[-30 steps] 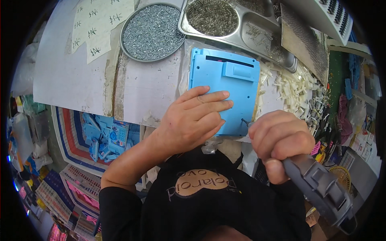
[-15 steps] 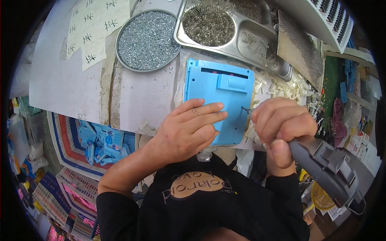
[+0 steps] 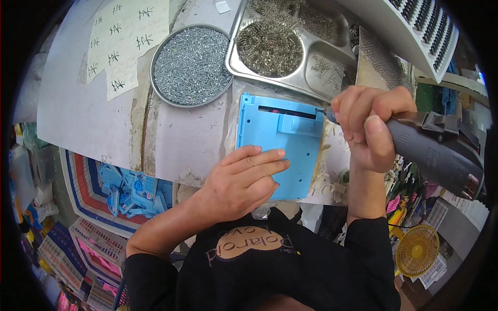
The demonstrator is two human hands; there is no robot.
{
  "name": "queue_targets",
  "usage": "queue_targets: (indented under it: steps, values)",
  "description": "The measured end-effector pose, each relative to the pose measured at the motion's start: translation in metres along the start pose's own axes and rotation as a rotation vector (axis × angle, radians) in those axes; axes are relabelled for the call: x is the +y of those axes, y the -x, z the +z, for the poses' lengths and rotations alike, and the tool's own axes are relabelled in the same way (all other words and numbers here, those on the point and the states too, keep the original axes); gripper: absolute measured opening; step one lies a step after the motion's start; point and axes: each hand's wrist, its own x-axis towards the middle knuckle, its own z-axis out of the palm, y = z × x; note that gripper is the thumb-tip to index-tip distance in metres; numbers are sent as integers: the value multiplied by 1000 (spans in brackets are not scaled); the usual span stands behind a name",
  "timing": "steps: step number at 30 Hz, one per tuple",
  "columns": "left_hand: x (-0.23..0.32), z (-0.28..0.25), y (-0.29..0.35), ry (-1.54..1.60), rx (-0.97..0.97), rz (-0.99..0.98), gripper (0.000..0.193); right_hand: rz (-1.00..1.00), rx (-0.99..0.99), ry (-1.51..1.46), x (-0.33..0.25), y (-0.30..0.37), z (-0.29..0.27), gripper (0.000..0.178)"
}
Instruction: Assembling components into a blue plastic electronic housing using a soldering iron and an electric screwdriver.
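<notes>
A flat light-blue plastic casing [image 3: 298, 176] with a long slot near its far edge lies on the work surface. My left hand [image 3: 241, 179] rests on its near left part, fingers stretched out. In my right hand [image 3: 373, 122] is a dark grey electric screwdriver [image 3: 438, 147], my fingers wrapped round its front end. Its tip points left and meets the casing's far right corner, by the end of the slot. Whether a screw sits under the tip is too small to tell.
Beyond the casing stand a round dish of small silver screws [image 3: 192, 65] and a steel compartment tray [image 3: 290, 83] holding small metal springs [image 3: 270, 49]. White plastic bits lie right of the casing. A striped bag [image 3: 78, 176] with blue parts [image 3: 137, 189] is at lower left, a yellow basket [image 3: 416, 251] at lower right.
The screwdriver has moved from a hole at the casing's right middle to its far right corner. My left hand stays on the casing; the whole view has shifted slightly.
</notes>
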Motion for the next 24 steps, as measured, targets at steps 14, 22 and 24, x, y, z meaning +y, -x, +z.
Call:
queue_targets:
  steps: [14, 22, 24]
  values:
    - [5, -21, -9, 186, 197, -218, 22, -53, -216, -426, -46, -3, 53, 27]
    - [-1, -38, -4, 130, 245, -221, 23, -39, -216, -333, -37, -12, 71, 29]
    - [-4, -42, -5, 59, 247, -184, 23, -41, -214, -311, -36, -15, 74, 27]
